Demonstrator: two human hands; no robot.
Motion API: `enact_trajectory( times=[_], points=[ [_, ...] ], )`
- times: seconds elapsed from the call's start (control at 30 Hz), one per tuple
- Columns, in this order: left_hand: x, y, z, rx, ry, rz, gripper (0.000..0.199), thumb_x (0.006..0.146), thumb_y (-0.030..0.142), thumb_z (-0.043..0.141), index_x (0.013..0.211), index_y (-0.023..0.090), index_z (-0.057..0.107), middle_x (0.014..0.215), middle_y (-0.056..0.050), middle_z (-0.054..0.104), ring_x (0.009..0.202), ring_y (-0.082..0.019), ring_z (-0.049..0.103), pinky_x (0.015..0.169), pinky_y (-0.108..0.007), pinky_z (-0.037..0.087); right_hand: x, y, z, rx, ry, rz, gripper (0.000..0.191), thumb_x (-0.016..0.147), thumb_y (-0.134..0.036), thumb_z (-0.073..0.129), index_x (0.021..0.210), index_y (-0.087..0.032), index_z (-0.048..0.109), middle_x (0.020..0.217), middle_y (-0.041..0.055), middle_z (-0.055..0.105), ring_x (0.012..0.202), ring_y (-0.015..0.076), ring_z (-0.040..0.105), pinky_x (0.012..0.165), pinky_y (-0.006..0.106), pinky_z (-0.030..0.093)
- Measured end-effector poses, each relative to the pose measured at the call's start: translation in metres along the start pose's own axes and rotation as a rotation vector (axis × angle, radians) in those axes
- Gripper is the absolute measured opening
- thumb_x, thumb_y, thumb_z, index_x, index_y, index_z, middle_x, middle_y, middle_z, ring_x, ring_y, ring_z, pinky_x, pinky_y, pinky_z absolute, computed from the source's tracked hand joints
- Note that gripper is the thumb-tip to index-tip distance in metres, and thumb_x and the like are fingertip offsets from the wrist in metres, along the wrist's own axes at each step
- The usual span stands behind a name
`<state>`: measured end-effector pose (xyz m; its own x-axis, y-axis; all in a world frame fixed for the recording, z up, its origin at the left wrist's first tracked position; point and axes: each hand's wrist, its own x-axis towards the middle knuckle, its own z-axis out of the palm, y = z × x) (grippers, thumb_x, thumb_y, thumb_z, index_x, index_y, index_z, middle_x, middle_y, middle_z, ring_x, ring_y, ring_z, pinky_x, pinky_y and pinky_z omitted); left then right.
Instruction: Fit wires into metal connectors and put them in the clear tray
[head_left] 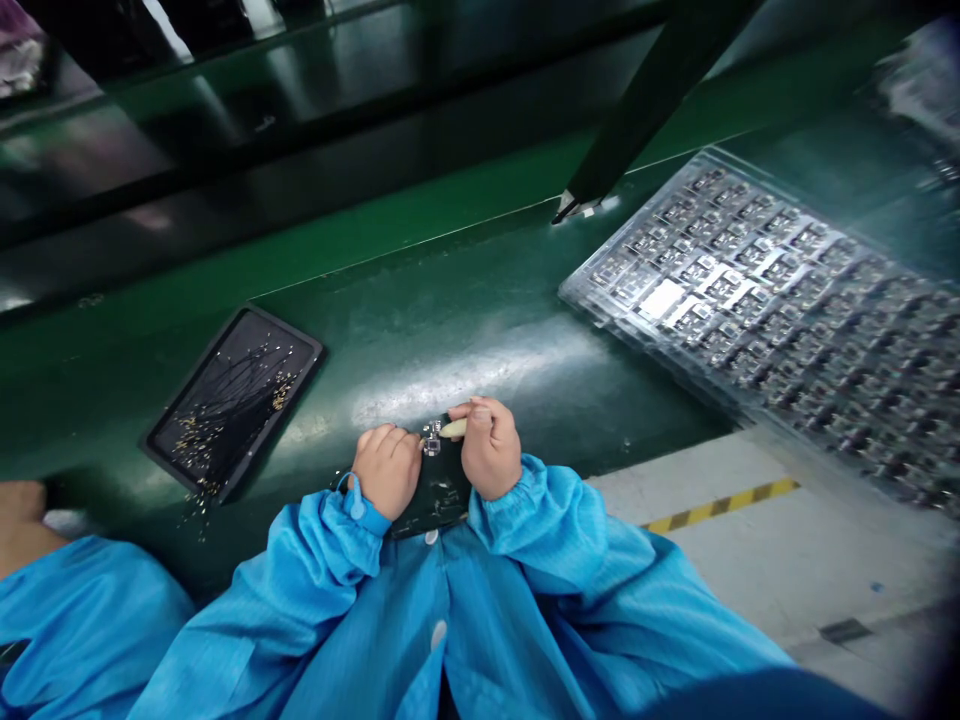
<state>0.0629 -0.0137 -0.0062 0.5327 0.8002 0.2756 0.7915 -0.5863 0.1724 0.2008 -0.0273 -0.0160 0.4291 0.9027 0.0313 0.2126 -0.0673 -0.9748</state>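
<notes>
My left hand [385, 468] is closed, its fingertips at the left edge of a small silvery electronic module [431, 438]. My right hand [491, 448] grips a pale, pointed stick-like tool [454, 429], whose tip meets or nearly meets the module's right side. Both hands are low over the green bench, just in front of my body. A blue wrist strap [358, 503] circles my left wrist. Fine details of the module are too small to make out.
A black tray [241, 462] of thin black cables with gold ends lies left, some cables overhanging its near corner. Stacked clear trays [660, 345] with rows of metal modules stand right. A dark post [637, 110] rises behind. A co-worker's hand [26, 525] is far left.
</notes>
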Motion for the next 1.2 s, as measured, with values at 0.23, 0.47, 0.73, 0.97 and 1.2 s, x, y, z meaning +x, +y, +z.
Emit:
enact_trajectory(
  times=[0.23,0.47,0.73,0.97,1.2],
  points=[
    [0.0009,0.0005,-0.0004,0.001,0.009,0.010,0.010,0.079,0.020,0.047,0.076,0.017,0.056,0.072,-0.002,0.060,0.079,-0.017,0.052,0.072,-0.030,0.038,0.0004,0.0015,0.0011,0.026,0.019,0.005,0.019,0.083,-0.034,0.036,0.095,-0.021,0.043,0.078,0.0013,0.063,0.055,0.0110,0.056,0.064,0.030,0.046],
    [0.0008,-0.0003,0.0001,-0.009,0.008,0.017,0.011,0.079,0.020,0.046,0.077,0.018,0.057,0.073,-0.003,0.060,0.079,-0.017,0.052,0.072,-0.030,0.038,-0.0003,0.0034,0.0012,0.024,-0.008,0.018,0.021,0.083,-0.036,0.035,0.096,-0.022,0.042,0.080,0.0028,0.063,0.061,0.0134,0.057,0.066,0.033,0.046],
    [0.0006,-0.0001,-0.0003,0.004,-0.016,0.013,0.013,0.080,0.021,0.044,0.076,0.019,0.057,0.073,-0.002,0.060,0.078,-0.016,0.052,0.071,-0.031,0.038,-0.0005,0.0048,0.0012,0.015,-0.041,0.048,0.022,0.083,-0.037,0.035,0.096,-0.021,0.042,0.081,0.0037,0.063,0.064,0.0143,0.057,0.070,0.034,0.046],
    [0.0004,-0.0001,-0.0007,0.005,-0.008,0.023,0.011,0.079,0.020,0.045,0.076,0.018,0.056,0.072,-0.003,0.060,0.078,-0.017,0.052,0.071,-0.030,0.038,-0.0003,0.0020,0.0017,0.002,-0.034,0.008,0.020,0.083,-0.035,0.036,0.095,-0.021,0.042,0.079,0.0027,0.063,0.061,0.0135,0.058,0.067,0.032,0.047],
    [0.0012,0.0001,-0.0013,0.027,-0.018,0.024,0.014,0.080,0.021,0.044,0.075,0.018,0.057,0.072,-0.003,0.060,0.077,-0.017,0.053,0.070,-0.031,0.039,0.0013,-0.0046,-0.0018,-0.180,-0.093,-0.063,0.021,0.082,-0.035,0.035,0.091,-0.023,0.051,0.082,0.0034,0.064,0.077,0.0168,0.059,0.075,0.033,0.046]
  ],
)
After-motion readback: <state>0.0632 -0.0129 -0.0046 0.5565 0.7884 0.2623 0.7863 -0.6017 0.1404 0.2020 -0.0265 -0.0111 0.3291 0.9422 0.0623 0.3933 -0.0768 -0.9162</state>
